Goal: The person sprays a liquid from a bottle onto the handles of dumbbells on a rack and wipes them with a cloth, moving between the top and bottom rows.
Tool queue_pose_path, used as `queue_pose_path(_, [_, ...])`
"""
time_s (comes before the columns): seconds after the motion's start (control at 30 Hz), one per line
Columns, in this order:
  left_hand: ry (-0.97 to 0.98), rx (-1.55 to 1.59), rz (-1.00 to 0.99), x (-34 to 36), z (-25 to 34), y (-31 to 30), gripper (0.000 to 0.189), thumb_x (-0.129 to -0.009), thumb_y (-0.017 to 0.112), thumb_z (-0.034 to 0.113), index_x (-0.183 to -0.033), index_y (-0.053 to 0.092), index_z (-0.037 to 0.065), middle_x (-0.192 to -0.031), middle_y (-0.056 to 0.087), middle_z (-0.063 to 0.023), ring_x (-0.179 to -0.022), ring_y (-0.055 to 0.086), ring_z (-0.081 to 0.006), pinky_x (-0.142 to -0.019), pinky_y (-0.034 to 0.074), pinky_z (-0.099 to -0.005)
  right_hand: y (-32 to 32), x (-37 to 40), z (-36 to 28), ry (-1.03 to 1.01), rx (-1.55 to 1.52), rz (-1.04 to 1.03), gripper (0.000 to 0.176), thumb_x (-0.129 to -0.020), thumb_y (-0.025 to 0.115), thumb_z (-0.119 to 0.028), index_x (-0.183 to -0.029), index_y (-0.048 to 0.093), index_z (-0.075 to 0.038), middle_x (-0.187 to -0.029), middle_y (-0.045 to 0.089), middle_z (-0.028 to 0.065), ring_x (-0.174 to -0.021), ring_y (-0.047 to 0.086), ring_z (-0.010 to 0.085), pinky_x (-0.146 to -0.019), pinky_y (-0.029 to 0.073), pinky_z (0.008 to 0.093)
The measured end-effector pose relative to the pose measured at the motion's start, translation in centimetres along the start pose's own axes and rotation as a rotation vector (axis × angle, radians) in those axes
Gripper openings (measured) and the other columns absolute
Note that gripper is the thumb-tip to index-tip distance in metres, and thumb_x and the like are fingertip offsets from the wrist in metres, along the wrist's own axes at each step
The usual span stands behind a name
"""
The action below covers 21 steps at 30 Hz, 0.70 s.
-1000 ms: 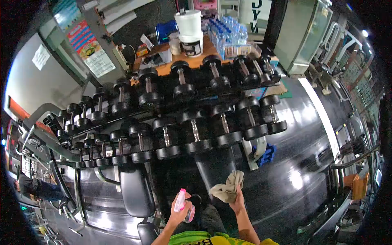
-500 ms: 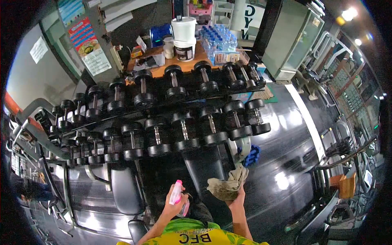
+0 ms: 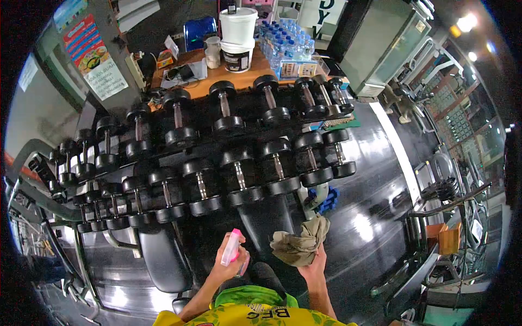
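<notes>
My left hand [image 3: 224, 261] is wrapped round a spray bottle [image 3: 231, 247] with a pink and white trigger head; the bottle's body is mostly hidden by my fingers. A crumpled olive-brown cloth [image 3: 300, 242] sits in my right hand [image 3: 314, 266], bunched up and hanging over the fingers. Both hands are in front of my body, apart from each other. Beyond them stands a two-tier rack [image 3: 209, 145] with rows of black dumbbells; a lower-row dumbbell [image 3: 240, 176] lies just ahead of my hands. Neither hand touches the rack.
Black padded benches [image 3: 166, 259] stand below the rack. Behind it, a wooden table [image 3: 209, 76] holds white buckets [image 3: 237, 27] and many water bottles [image 3: 287, 46]. A glass-door fridge [image 3: 392, 51] is at the back right. Gym machines line the right side; a blue object [image 3: 328, 200] lies on the floor.
The view has turned and shifted slightly, so the rack's left part appears lower. My hands still hold the spray bottle and cloth, and the cloth has changed shape a little.
</notes>
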<state>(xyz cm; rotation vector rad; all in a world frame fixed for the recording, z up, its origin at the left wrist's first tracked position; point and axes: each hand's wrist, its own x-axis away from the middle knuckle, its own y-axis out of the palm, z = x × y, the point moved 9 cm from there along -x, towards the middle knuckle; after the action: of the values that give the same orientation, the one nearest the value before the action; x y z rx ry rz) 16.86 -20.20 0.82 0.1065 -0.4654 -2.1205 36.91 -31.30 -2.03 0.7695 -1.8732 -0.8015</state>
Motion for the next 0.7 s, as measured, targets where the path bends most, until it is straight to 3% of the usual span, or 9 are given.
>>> queue_pose_path(0.37, [-0.012, 0.005, 0.016, -0.8, 2.0, -2.8, 0.035, -0.075, 0.058, -0.009, -0.106, 0.046, 0.003, -0.098, 0.048, -0.0039, -0.067, 0.052, -0.0077, -0.063, 0.045, -0.0233, 3.4, 0.2, -0.7, -0.078, 0.05, 0.012, 0.037, -0.097, 0.033, -0.031, -0.13, 0.044, -0.016, -0.118, 0.055, 0.0058, -0.106, 0.053, 0.0249, -0.093, 0.043, 0.0435])
queue_pose_path(0.5, [-0.054, -0.082, -0.024, -1.0, 3.4, -2.8, 0.03, -0.077, 0.059, -0.006, -0.104, 0.047, 0.002, -0.101, 0.051, -0.0066, -0.067, 0.053, -0.0079, -0.062, 0.045, -0.0225, 2.8, 0.9, -3.5, -0.286, 0.057, 0.089, 0.04, -0.096, 0.033, -0.036, -0.126, 0.047, -0.013, -0.115, 0.057, 0.007, -0.099, 0.057, 0.0252, -0.089, 0.045, 0.0444])
queue_pose_path(0.57, [-0.063, -0.13, -0.044, -0.9, 3.9, -2.9, 0.028, -0.078, 0.059, -0.006, -0.102, 0.048, 0.001, -0.098, 0.054, -0.0069, -0.068, 0.054, -0.0075, -0.062, 0.045, -0.0225, -0.5, 1.4, -4.0, -0.254, 0.026, 0.075, 0.041, -0.095, 0.033, -0.035, -0.127, 0.046, -0.013, -0.117, 0.056, 0.0084, -0.102, 0.057, 0.028, -0.091, 0.044, 0.0472])
queue_pose_path(0.7, [-0.104, -0.224, -0.016, -1.8, 3.1, -3.6, 0.024, -0.078, 0.058, -0.004, -0.099, 0.049, 0.001, -0.082, 0.056, -0.0041, -0.071, 0.054, -0.0069, -0.064, 0.044, -0.0222, 2.1, 2.2, -4.8, -0.308, 0.028, 0.108, 0.038, -0.094, 0.034, -0.029, -0.121, 0.051, -0.008, -0.115, 0.059, 0.0079, -0.101, 0.058, 0.0278, -0.09, 0.046, 0.046])
